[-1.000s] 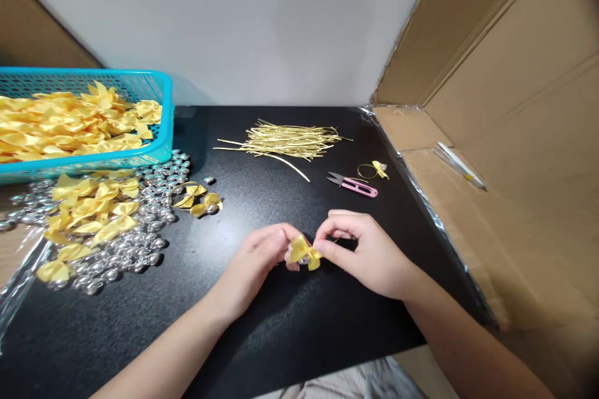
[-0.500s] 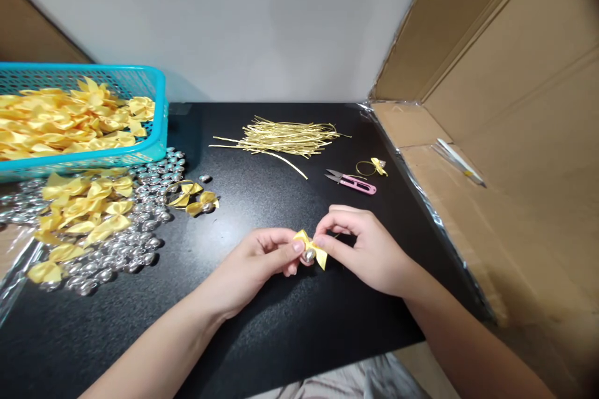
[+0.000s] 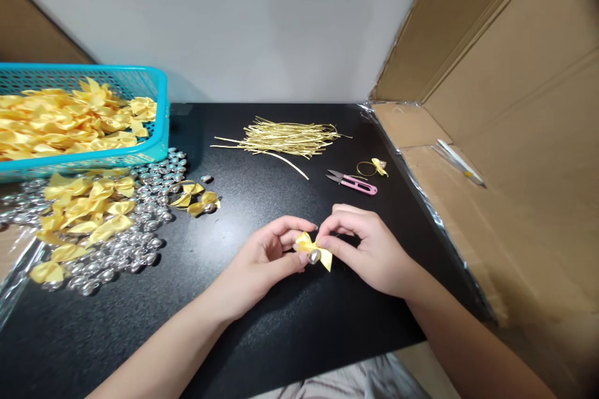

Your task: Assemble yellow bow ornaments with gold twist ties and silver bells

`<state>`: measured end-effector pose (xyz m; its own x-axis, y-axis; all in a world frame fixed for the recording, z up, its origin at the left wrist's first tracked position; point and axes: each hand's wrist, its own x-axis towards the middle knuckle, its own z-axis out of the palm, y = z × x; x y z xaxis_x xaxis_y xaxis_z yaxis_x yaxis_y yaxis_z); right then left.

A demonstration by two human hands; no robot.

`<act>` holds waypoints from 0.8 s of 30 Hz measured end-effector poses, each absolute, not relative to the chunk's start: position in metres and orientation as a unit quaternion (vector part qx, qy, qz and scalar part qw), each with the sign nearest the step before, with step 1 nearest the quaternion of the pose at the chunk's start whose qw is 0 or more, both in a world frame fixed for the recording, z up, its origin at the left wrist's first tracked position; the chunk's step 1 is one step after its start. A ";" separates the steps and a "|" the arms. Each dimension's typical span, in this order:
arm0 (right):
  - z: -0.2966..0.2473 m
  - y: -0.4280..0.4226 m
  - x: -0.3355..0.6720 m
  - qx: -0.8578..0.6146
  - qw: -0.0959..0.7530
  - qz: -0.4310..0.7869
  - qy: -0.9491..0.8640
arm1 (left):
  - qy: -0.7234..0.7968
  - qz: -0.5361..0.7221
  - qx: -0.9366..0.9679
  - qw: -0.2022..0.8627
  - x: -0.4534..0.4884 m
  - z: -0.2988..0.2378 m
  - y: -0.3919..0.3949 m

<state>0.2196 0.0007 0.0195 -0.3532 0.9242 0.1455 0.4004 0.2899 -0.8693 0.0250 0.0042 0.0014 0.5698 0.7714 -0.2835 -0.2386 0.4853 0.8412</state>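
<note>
Both my hands meet over the black table (image 3: 281,324) near its front edge. My left hand (image 3: 266,262) pinches a small yellow satin bow (image 3: 312,248) with a silver bead at its middle. My right hand (image 3: 369,249) pinches the same bow from the right side, fingers curled. A thin gold wire seems to run from the bow under my right fingers, mostly hidden.
A bundle of gold wire ties (image 3: 285,137) lies at the back. Pink thread snips (image 3: 353,182) and a finished bow on a gold loop (image 3: 373,167) lie right of centre. A teal basket (image 3: 154,143) of yellow bows, loose bows (image 3: 84,209) and silver beads (image 3: 150,224) lie left. A cardboard box (image 3: 505,156) stands right.
The bow has turned between my fingers and tilted down to the right. My left fingers have opened a little and shifted their pinch. The view has shifted slightly.
</note>
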 end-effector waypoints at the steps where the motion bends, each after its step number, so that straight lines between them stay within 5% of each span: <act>1: 0.019 0.000 0.220 -0.451 0.342 0.376 -0.734 | 0.333 0.321 0.402 0.790 0.025 0.001 0.004; 10: 0.020 0.000 0.221 -0.408 0.363 0.299 -0.782 | 0.399 0.322 0.580 0.633 0.022 0.005 -0.002; 24: 0.019 -0.001 0.220 -0.432 0.340 0.338 -0.764 | 0.393 0.326 0.541 0.668 0.019 0.003 0.000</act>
<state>0.2196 -0.0012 0.0193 -0.3965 0.8894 0.2275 0.4295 0.3987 -0.8103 0.0190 -0.0002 0.0031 0.4791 0.8606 -0.1727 -0.0103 0.2023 0.9793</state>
